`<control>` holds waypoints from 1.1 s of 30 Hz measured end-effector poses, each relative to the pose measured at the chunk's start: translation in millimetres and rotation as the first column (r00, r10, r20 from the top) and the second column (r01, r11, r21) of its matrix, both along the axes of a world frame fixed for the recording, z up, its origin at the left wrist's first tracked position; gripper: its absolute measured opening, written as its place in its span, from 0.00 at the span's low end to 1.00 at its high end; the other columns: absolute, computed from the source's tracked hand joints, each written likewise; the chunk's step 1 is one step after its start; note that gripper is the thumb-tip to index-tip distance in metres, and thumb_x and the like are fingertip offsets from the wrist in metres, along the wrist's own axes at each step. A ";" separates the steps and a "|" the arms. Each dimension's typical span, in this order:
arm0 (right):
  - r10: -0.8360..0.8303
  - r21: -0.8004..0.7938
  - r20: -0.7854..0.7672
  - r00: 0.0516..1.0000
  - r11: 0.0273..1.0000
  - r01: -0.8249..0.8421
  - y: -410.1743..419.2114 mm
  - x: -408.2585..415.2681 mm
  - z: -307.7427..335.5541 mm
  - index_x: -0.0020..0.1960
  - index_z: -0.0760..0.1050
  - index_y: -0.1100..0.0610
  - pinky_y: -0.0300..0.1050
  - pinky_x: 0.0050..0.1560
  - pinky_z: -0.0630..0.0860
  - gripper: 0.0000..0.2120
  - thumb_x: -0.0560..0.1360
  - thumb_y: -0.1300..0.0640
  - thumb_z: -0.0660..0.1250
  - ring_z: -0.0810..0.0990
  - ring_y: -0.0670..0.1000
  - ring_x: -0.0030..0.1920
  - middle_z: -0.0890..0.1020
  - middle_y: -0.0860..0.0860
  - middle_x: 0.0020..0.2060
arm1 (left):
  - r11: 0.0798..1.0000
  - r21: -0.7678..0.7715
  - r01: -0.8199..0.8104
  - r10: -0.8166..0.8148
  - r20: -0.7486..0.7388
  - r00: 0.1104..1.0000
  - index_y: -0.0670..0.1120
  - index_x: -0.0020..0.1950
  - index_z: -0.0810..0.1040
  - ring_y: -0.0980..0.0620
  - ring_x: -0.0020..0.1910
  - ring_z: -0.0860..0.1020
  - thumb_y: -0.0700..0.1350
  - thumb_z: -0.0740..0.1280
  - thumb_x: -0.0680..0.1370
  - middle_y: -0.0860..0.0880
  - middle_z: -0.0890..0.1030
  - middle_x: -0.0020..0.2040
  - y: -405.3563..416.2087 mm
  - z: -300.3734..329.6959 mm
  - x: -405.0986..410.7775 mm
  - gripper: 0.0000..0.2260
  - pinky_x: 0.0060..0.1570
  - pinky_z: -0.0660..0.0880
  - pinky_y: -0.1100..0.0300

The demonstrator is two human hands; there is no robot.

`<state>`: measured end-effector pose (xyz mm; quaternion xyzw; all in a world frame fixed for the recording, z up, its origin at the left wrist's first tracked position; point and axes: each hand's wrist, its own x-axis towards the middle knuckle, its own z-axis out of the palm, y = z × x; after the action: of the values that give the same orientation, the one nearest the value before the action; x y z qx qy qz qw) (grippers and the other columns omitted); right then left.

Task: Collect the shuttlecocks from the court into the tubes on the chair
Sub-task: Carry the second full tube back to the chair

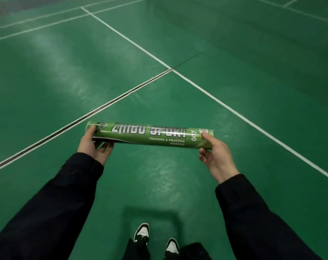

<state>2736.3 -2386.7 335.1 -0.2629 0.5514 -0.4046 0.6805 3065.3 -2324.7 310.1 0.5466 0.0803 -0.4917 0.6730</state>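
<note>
Tube (green, lying level) spans between my grips: left hand curls round one end, right hand pinches the other.

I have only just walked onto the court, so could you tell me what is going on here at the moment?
A person stands on a green court floor marked with white lines, holding one green shuttlecock tube level in front of them. The left hand grips one end and the right hand grips the other. No shuttlecocks and no chair show in this view, so how far the collecting has got cannot be told. The person's black and white shoes show below.
</note>
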 end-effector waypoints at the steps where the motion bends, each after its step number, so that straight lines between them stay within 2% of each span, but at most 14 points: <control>1: -0.034 0.005 -0.001 0.999 0.999 0.034 3.9 -5.9 -0.9 0.56 0.81 0.57 0.37 0.30 0.74 0.11 0.78 0.51 0.71 0.75 0.44 0.31 0.82 0.49 0.39 | 0.999 0.007 0.032 -0.032 -0.001 0.999 0.49 0.66 0.76 0.42 0.65 0.78 0.54 0.69 0.82 0.43 0.78 0.68 -6.5 -1.9 -4.3 0.16 0.65 0.77 0.46; 5: -0.144 0.002 -0.010 0.990 0.990 0.144 28.6 -30.3 -7.8 0.58 0.80 0.58 0.37 0.30 0.74 0.13 0.79 0.51 0.70 0.75 0.44 0.31 0.82 0.50 0.42 | 0.990 0.030 0.135 -0.135 -0.010 0.991 0.48 0.73 0.74 0.43 0.63 0.78 0.55 0.69 0.81 0.43 0.78 0.66 -27.8 -7.9 -24.2 0.22 0.59 0.79 0.48; 8: -0.249 0.012 -0.020 0.968 0.968 0.249 58.7 -50.8 -19.6 0.60 0.80 0.58 0.36 0.29 0.75 0.14 0.79 0.50 0.70 0.74 0.43 0.30 0.82 0.50 0.43 | 0.970 0.065 0.235 -0.235 -0.010 0.972 0.49 0.71 0.74 0.44 0.62 0.78 0.57 0.69 0.81 0.44 0.77 0.65 -39.5 -14.2 -47.5 0.21 0.57 0.79 0.49; 10: -0.323 0.026 -0.039 0.946 0.946 0.324 87.4 -69.4 -31.8 0.61 0.80 0.59 0.36 0.28 0.74 0.15 0.79 0.50 0.69 0.73 0.43 0.30 0.82 0.50 0.44 | 0.935 0.099 0.342 -0.341 -0.024 0.940 0.50 0.67 0.76 0.45 0.62 0.77 0.57 0.69 0.81 0.45 0.77 0.64 -47.7 -24.4 -71.2 0.18 0.58 0.79 0.49; 14: -0.478 0.045 -0.041 0.877 0.876 0.480 167.2 -124.3 -44.5 0.59 0.81 0.59 0.35 0.26 0.69 0.15 0.78 0.50 0.69 0.69 0.44 0.28 0.82 0.49 0.40 | 0.788 0.138 0.600 -0.600 -0.049 0.799 0.51 0.63 0.77 0.45 0.63 0.79 0.60 0.69 0.80 0.45 0.79 0.65 -59.6 -48.2 -147.2 0.18 0.53 0.80 0.47; 19: -0.623 0.098 -0.045 0.781 0.775 0.624 269.0 -204.6 -46.8 0.64 0.77 0.59 0.34 0.27 0.74 0.23 0.73 0.47 0.69 0.77 0.46 0.34 0.85 0.53 0.49 | 0.546 0.149 0.824 -0.832 -0.012 0.554 0.52 0.58 0.78 0.45 0.61 0.79 0.60 0.70 0.80 0.44 0.80 0.65 -53.1 -59.4 -290.7 0.14 0.54 0.80 0.48; 22: -0.731 0.117 -0.052 0.680 0.672 0.731 324.2 -256.2 -53.0 0.65 0.77 0.58 0.36 0.29 0.75 0.24 0.74 0.46 0.69 0.79 0.47 0.36 0.83 0.55 0.52 | 0.411 0.144 0.900 -0.911 0.019 0.413 0.51 0.58 0.78 0.45 0.61 0.80 0.60 0.71 0.79 0.45 0.80 0.63 -33.7 -61.1 -385.5 0.15 0.57 0.80 0.47; 26: -0.842 0.163 -0.016 0.540 0.530 0.832 396.4 -325.0 -63.9 0.65 0.76 0.59 0.39 0.30 0.76 0.22 0.76 0.47 0.67 0.81 0.49 0.37 0.84 0.58 0.53 | 0.278 0.182 0.943 -0.960 0.073 0.269 0.51 0.54 0.79 0.46 0.57 0.80 0.58 0.72 0.79 0.48 0.81 0.59 3.7 -61.4 -514.9 0.12 0.48 0.80 0.49; 29: -0.943 0.154 -0.038 0.330 0.321 0.935 448.5 -366.9 -67.8 0.64 0.78 0.58 0.42 0.34 0.74 0.20 0.79 0.45 0.66 0.81 0.50 0.37 0.85 0.57 0.51 | 0.122 0.189 0.974 -0.990 0.090 0.107 0.49 0.55 0.78 0.45 0.55 0.80 0.56 0.73 0.79 0.46 0.81 0.56 42.8 -59.6 -611.9 0.12 0.46 0.80 0.48; 33: -0.998 0.117 -0.065 0.002 -0.006 0.993 511.1 -417.5 -68.0 0.61 0.79 0.57 0.42 0.36 0.75 0.17 0.81 0.46 0.64 0.79 0.49 0.37 0.84 0.55 0.47 | -0.136 0.189 0.973 -0.985 0.083 -0.153 0.46 0.63 0.76 0.45 0.55 0.80 0.56 0.71 0.80 0.44 0.80 0.55 107.5 -61.6 -731.6 0.18 0.44 0.79 0.49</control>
<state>2318.9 -1875.6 267.1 0.2554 0.5880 -0.7350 0.2208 2333.6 -2217.3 248.5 0.4850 -0.4109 -0.7697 0.0584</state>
